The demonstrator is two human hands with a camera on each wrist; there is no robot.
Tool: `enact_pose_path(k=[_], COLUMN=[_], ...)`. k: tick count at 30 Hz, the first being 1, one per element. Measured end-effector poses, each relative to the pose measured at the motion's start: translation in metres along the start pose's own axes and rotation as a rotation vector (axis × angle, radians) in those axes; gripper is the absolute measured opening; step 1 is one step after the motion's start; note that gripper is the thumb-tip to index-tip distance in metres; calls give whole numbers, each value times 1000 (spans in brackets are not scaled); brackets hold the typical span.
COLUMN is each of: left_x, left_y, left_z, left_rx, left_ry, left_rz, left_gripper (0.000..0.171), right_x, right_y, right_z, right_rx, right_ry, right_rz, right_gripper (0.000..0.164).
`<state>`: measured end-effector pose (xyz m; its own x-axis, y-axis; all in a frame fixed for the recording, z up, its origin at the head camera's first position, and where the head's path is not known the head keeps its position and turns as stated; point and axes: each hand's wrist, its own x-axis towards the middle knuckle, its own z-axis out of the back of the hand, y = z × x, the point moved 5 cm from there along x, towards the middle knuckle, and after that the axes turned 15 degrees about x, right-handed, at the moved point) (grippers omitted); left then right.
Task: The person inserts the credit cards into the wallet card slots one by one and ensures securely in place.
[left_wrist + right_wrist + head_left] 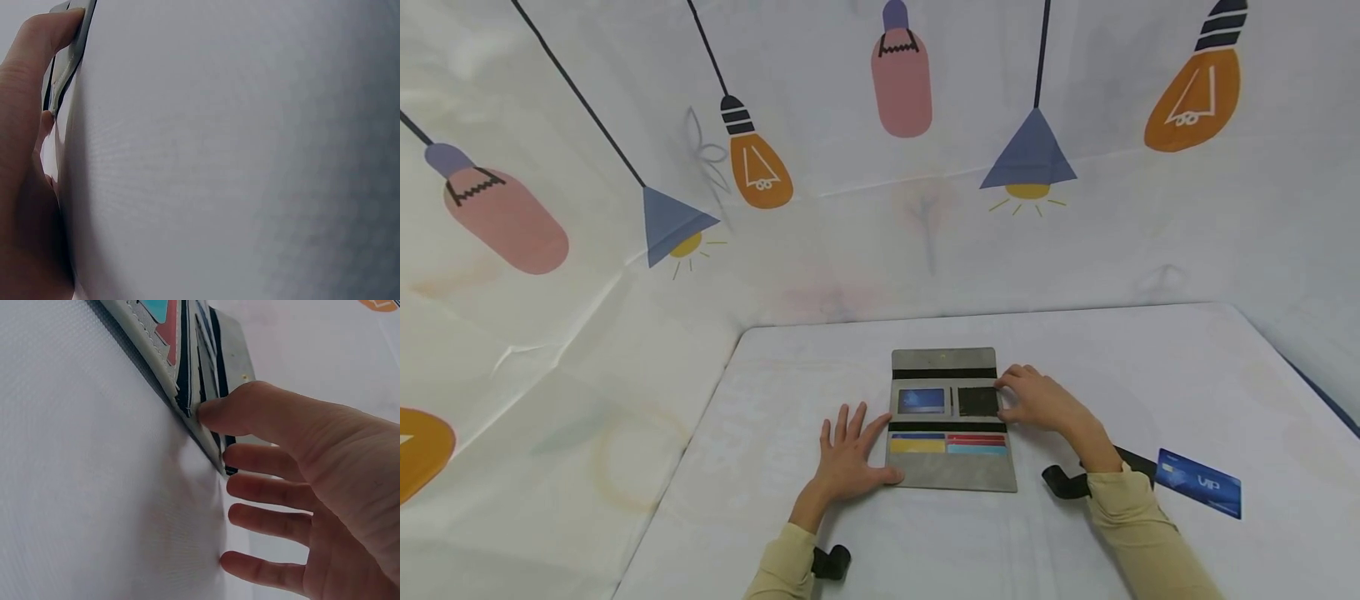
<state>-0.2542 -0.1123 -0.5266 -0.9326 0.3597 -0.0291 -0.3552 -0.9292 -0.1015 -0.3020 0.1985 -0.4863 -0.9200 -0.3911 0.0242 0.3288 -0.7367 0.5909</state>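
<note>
A grey wallet (951, 475) lies unfolded on the white table, with black bands and card slots. A blue card (921, 401) shows in its left window; a black window (977, 402) is on the right. Yellow, red and light blue cards (976, 443) fill the lower slots. My left hand (847, 462) is spread at the wallet's left edge, its thumb on the lower corner. At the right edge, my right hand (1045, 406) touches the middle panel with thumb and index fingertips. In the right wrist view, its other fingers (269, 522) extend loosely apart.
A blue VIP card (1198, 483) lies on the table right of my right forearm, overlapping a black flat thing (1138, 461) partly hidden by the wrist. Black wrist cameras (832, 562) sit on both wrists. A white sheet printed with lamps (1030, 154) surrounds the table (790, 367).
</note>
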Motion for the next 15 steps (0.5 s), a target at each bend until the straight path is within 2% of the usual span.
enact_pose_path(k=[15], left_x=[0], left_y=[0], left_z=[0], left_rx=[1], left_ry=[-5], left_rz=[-4], left_gripper=[90], right_x=[3], right_y=[1], right_z=[-6], right_rx=[21], right_ry=[-37], right_rz=[10], right_gripper=[45])
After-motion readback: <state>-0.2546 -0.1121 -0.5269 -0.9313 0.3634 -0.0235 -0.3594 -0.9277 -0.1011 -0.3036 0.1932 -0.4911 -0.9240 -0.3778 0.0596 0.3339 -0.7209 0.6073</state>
